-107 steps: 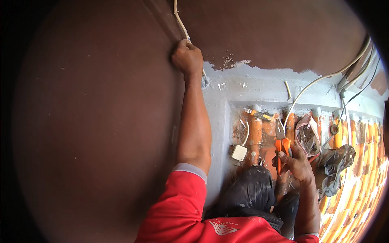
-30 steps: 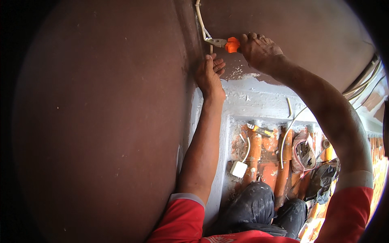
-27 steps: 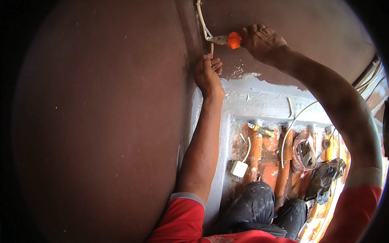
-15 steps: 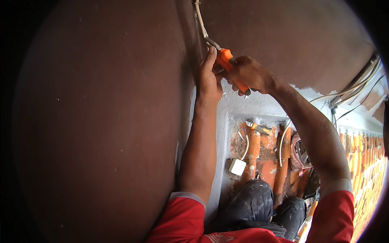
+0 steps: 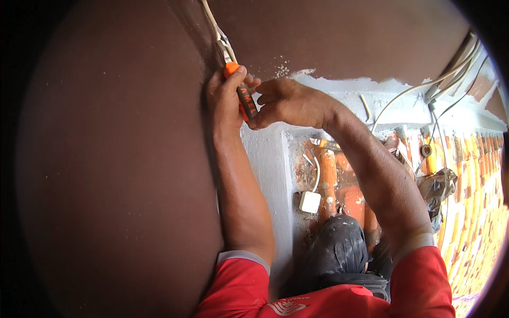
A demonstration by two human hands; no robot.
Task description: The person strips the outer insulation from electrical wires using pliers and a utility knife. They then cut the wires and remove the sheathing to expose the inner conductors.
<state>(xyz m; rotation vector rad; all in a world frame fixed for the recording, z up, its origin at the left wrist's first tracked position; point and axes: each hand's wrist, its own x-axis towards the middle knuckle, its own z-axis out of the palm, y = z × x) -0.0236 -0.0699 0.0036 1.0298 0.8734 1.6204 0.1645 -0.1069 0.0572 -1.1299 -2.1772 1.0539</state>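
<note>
Some slim, orange-handled metal pliers [image 5: 246,100] fill the left hand [image 5: 225,98].

Orange capitals [image 5: 248,102] run along the pliers [image 5: 244,94] at 12 o'clock; at 6 o'clock the red shirt [image 5: 342,303] bears a white emblem [image 5: 287,307] with small lettering [image 5: 300,298] beside it.

The box [image 5: 310,202] lies on the roof tiles [image 5: 329,172]; left of the box come a ledge [image 5: 268,175], then the wall [image 5: 122,159]; ahead of it lies a hand tool [image 5: 327,144]; well to its right lie a tape roll [image 5: 426,150] and a plastic bag [image 5: 441,185]; on its near side is a knee [image 5: 339,238]; ahead and left of it, the pliers [image 5: 247,100] sit in the left hand [image 5: 225,98], the right hand [image 5: 289,103] just beside them
</note>
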